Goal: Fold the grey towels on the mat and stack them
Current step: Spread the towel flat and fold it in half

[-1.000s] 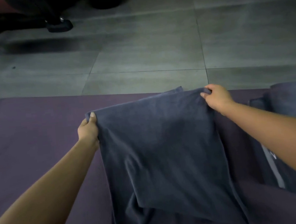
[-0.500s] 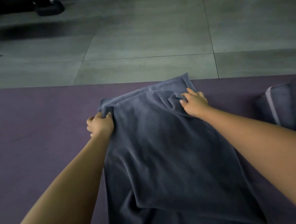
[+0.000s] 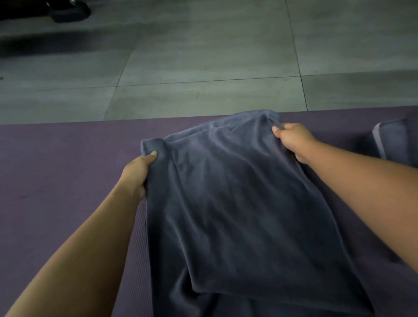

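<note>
L hand & R hand pinching towel far corners, mat bare left

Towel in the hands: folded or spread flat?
Partly folded: the grey towel has an upper layer ending short over a lower one, left hand and right hand gripping its far corners.

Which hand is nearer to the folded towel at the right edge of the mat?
The right hand: it grips the far right corner of the grey towel, beside the folded towel. The left hand grips the opposite corner.
</note>
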